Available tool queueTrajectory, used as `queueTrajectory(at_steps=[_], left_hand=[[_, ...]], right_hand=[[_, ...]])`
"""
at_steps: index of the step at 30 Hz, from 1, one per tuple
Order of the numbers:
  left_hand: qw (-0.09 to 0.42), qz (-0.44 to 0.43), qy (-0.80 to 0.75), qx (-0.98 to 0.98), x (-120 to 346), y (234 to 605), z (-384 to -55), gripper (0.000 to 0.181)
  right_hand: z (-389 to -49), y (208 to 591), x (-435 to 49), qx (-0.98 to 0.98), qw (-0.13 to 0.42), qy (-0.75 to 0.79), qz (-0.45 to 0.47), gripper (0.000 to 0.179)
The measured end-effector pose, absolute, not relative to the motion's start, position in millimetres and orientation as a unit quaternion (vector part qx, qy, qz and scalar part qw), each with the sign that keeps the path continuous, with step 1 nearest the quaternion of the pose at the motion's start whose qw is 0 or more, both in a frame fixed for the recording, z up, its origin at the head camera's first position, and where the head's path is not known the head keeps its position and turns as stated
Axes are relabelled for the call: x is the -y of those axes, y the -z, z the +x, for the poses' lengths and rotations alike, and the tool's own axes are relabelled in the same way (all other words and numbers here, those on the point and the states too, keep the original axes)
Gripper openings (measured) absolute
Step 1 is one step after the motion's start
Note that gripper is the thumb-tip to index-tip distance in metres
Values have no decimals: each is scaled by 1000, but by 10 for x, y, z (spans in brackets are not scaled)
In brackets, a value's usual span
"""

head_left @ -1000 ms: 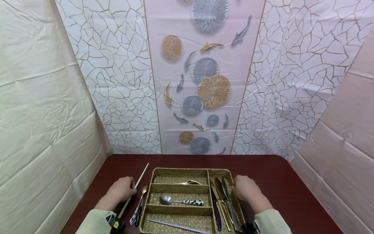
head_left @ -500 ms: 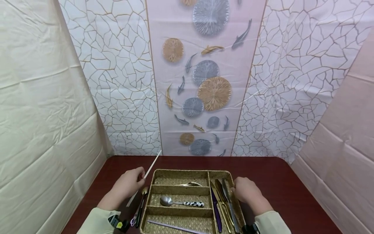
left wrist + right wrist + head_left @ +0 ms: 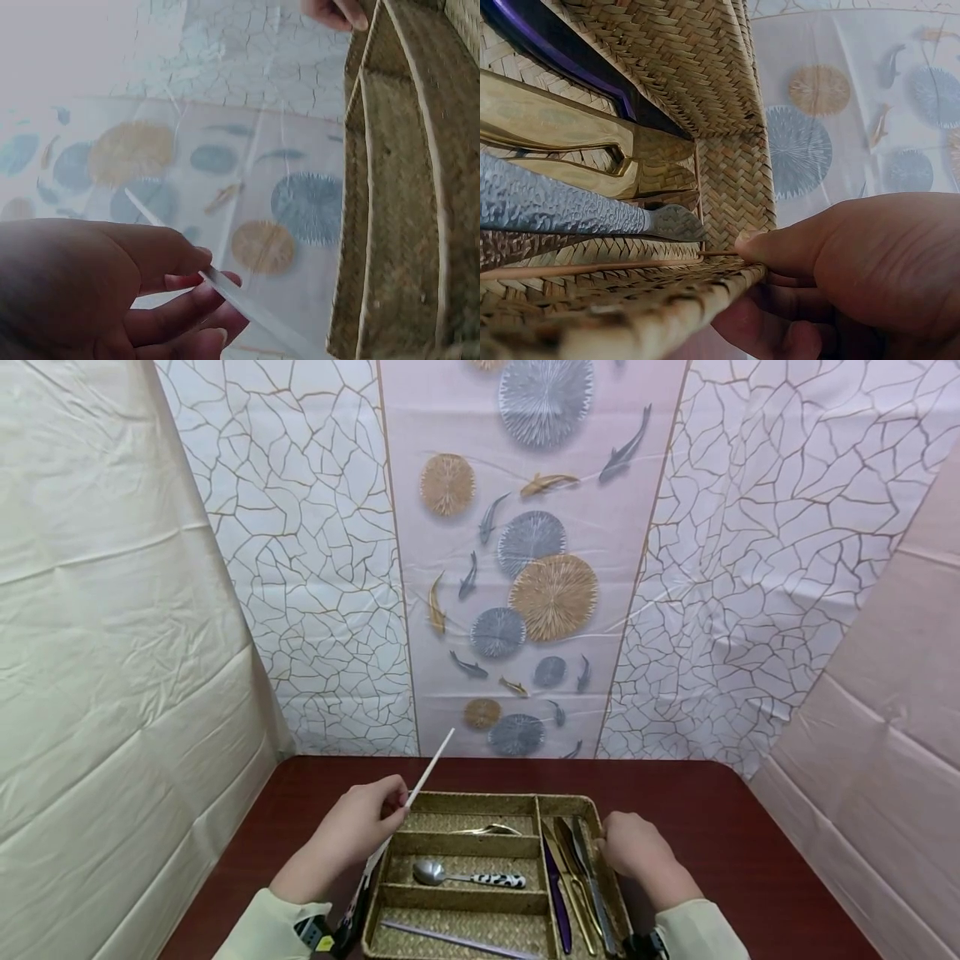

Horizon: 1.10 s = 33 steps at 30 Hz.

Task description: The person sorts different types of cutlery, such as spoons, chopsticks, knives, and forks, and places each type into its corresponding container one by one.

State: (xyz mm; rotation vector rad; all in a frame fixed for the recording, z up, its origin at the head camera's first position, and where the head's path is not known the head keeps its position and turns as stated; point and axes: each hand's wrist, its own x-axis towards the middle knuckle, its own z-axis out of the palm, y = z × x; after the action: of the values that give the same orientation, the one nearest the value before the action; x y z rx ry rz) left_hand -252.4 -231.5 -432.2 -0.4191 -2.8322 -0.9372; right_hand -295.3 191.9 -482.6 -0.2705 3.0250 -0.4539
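— Your left hand (image 3: pixel 356 827)?
— Thumb and fingers pinched on a white stick (image 3: pixel 431 768). You hold it aslant at the far-left corner of the woven tray (image 3: pixel 465 846); whether it touches, can't tell.
— And your right hand (image 3: pixel 637 847)?
— Clamped on the tray's right wall near the far corner, thumb at the rim, fingers outside.
— Contents near you?
— Middle slot: spotted-handled spoon (image 3: pixel 491 880). Nearest slot: lilac stick (image 3: pixel 457 939), lying slightly askew. Right-hand slot: purple-handled knife (image 3: pixel 557 902) by the divider, silver knife (image 3: pixel 592 893) toward your right hand.
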Motion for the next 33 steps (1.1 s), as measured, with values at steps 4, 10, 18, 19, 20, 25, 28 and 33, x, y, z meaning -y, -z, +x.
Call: queueTrajectory(at_steps=[4,10,18,19,20,25,28,33], left_hand=[[68,-179,310,931,2205,4295,-2476,20],[57,-223,302,925,2041,4286,-2395,21],[48,-281,291,913,1838,4346,-2235,26],[49,-285,286,914,1813,4359,-2212,26],[49,-291,280,913,1786,4371,-2192,27],[37,-318,252,913,1677,4422,-2113,25],[26,-325,243,914,1645,4456,-2091,25],[12,-325,229,917,1645,4536,-2075,27]], right_hand=[[-2953,4829,-1922,-985,37,147,-88,42],[-2959,4816,-1916,-985,43,142,-89,39],[-2964,4836,-1928,-985,37,145,-91,40],[-2963,4837,-1930,-984,37,146,-91,41],[-2964,4842,-1932,-984,35,146,-91,41],[-2967,4859,-1945,-984,31,149,-93,43],[-2971,4862,-1948,-984,32,148,-92,42],[-2966,4852,-1945,-985,33,146,-91,41]])
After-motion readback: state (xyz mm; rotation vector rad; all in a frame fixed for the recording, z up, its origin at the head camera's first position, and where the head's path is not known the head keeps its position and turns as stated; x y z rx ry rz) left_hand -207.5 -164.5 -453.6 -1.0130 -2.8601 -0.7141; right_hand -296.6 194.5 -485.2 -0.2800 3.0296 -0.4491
